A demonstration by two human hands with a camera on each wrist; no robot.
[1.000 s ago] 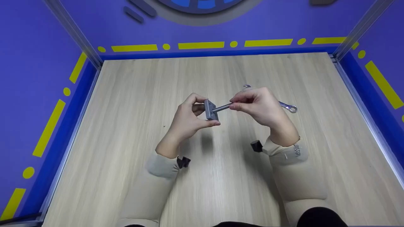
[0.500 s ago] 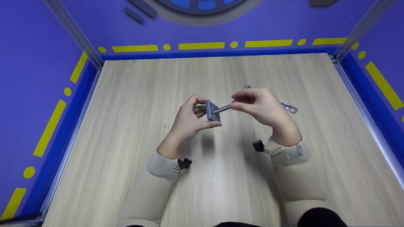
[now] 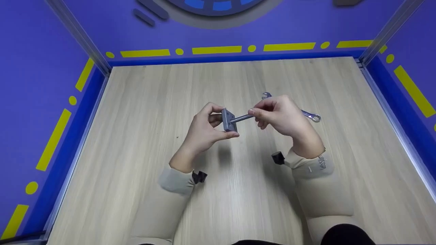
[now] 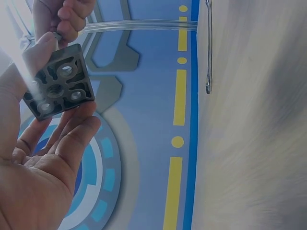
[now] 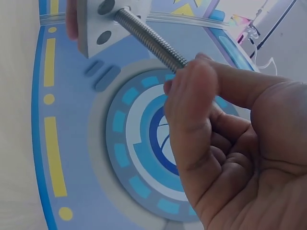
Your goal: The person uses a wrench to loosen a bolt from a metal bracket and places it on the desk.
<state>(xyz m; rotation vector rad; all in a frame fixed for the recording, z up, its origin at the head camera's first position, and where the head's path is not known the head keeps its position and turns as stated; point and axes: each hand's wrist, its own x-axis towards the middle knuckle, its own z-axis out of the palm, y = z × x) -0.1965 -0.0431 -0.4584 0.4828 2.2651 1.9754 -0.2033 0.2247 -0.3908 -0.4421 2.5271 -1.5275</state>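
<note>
My left hand [image 3: 204,127] holds a square grey mounting plate [image 3: 229,120] by its edges, thumb below and fingers above, over the table. In the left wrist view, the plate's ribbed back [image 4: 55,90] shows corner holes and a threaded centre hole. From the plate's other face a threaded rod [image 3: 241,118] sticks out toward the right. Thumb and index finger of my right hand [image 3: 284,114] pinch the rod's outer end, which they hide. The rod's thread [image 5: 151,39] is plain in the right wrist view, entering the middle of the plate.
A combination wrench [image 3: 311,116] lies on the wooden table [image 3: 143,143] under and behind my right hand, its middle hidden. Blue panels [image 3: 218,37] with yellow marks stand along the back and both sides. A small dark camera [image 3: 278,158] sits at my right wrist.
My right thumb and fingers have rolled against each other on the rod's end, and the other fingers now show lower. The left hand and plate have hardly moved.
</note>
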